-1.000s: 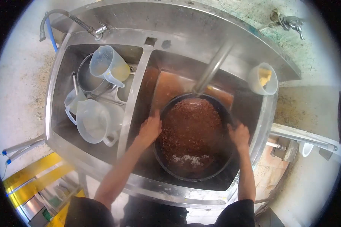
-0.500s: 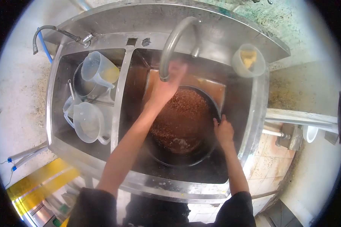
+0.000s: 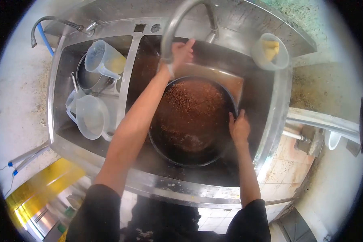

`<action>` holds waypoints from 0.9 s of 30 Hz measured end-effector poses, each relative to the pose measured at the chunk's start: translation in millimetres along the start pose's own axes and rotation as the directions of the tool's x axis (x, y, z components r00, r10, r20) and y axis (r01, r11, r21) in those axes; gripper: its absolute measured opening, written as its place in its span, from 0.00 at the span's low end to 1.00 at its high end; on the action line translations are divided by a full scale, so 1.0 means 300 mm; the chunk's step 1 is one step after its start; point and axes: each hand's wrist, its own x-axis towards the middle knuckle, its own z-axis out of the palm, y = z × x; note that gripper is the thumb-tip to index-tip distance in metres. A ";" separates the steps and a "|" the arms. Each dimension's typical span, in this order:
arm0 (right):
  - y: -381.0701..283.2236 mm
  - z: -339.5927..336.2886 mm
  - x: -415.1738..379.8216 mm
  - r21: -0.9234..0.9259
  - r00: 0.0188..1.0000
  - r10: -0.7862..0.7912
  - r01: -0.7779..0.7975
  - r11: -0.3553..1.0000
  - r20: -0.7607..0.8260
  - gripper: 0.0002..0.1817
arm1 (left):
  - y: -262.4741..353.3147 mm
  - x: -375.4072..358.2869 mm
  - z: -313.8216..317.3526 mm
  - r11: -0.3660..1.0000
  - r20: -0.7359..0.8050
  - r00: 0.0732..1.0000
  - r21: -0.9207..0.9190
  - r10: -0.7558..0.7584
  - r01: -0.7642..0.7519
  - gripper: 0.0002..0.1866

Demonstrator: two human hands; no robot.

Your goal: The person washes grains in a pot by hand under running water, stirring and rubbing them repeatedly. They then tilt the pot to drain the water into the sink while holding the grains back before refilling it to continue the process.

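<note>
A large round black pan (image 3: 181, 158) sits in the right sink basin, with reddish-brown water and small brown grains (image 3: 193, 97) in it. My right hand (image 3: 240, 127) grips the pan's right rim, thumb on the inner side. Beyond the pan's far left edge, my left hand (image 3: 183, 52) is raised beside the curved metal faucet (image 3: 167, 38), thumb out and fingers loosely bent, holding nothing I can see. Water from the spout appears to run over my left wrist. Behind the pan, a brownish flat surface (image 3: 226, 80) shows in the basin.
In the left basin lie a plastic jug (image 3: 97, 56), another clear jug (image 3: 90, 117) and a dark pot (image 3: 84, 78). A clear tub (image 3: 262, 58) with something yellow stands on the right back corner. A hose tap (image 3: 60, 25) rises at the back left. The metal divider (image 3: 129, 76) separates the basins.
My left hand has moved out of its blur, farther through beneath the spout, so water meets the wrist. My right hand stays on the pan's rim. The view has shifted slightly.
</note>
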 end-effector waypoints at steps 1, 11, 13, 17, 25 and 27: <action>-0.004 0.002 -0.010 0.057 0.996 -0.018 0.023 0.998 -0.091 0.17 | -0.040 -0.025 -0.015 1.000 -0.006 1.000 -0.003 0.002 -0.002 0.32; -0.211 0.259 0.014 0.265 0.756 -0.606 0.654 0.709 -0.245 0.23 | -0.453 -0.328 -0.134 0.764 -0.036 0.898 0.541 0.439 -0.352 0.16; -0.268 0.317 0.068 0.262 0.762 -0.567 0.643 0.719 -0.314 0.23 | -0.456 -0.305 -0.136 0.778 -0.016 0.941 0.567 0.339 -0.271 0.15; -0.391 0.434 0.150 0.295 0.780 -0.430 0.587 0.754 -0.455 0.23 | -0.421 -0.280 -0.144 0.805 0.032 0.975 0.558 0.220 -0.201 0.13; -0.480 0.575 0.135 0.124 0.611 -0.740 0.788 0.603 -0.280 0.12 | -0.429 -0.216 -0.144 0.760 0.051 0.959 0.599 0.278 -0.252 0.13; -0.389 0.546 0.060 -0.013 0.569 -0.822 0.822 0.569 -0.010 0.14 | -0.430 -0.213 -0.140 0.765 0.034 0.956 0.591 0.291 -0.255 0.14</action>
